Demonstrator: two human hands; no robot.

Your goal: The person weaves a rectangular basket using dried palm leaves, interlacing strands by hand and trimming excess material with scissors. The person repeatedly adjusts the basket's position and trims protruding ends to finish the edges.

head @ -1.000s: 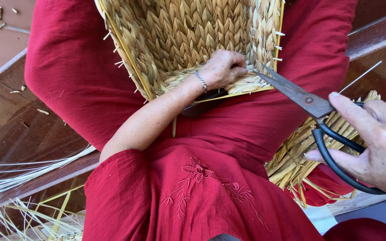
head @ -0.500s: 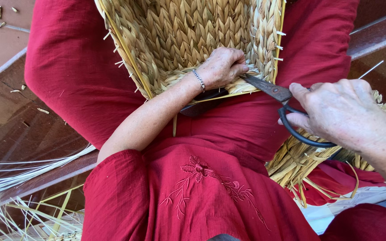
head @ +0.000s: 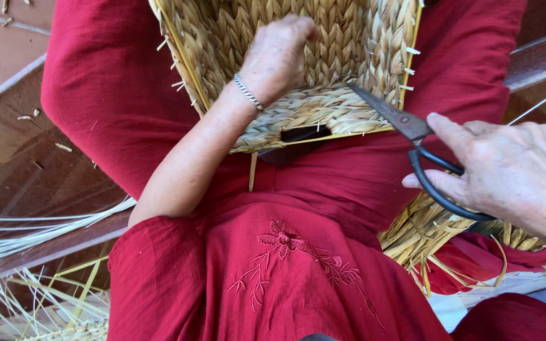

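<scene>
We are now pressing our closed left hand higher up the woven basket on our lap, while our right hand, gripping the black scissors, is drawing their tips back to its lower right edge.

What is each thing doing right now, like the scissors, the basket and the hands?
Scissors: closed, tip on the basket's edge.
Basket: woven, lying on the lap, loose straw ends sticking out.
Left hand: curled, pressing on the basket.
Right hand: gripping the scissor handles.
Bracelet: on the left wrist.
</scene>
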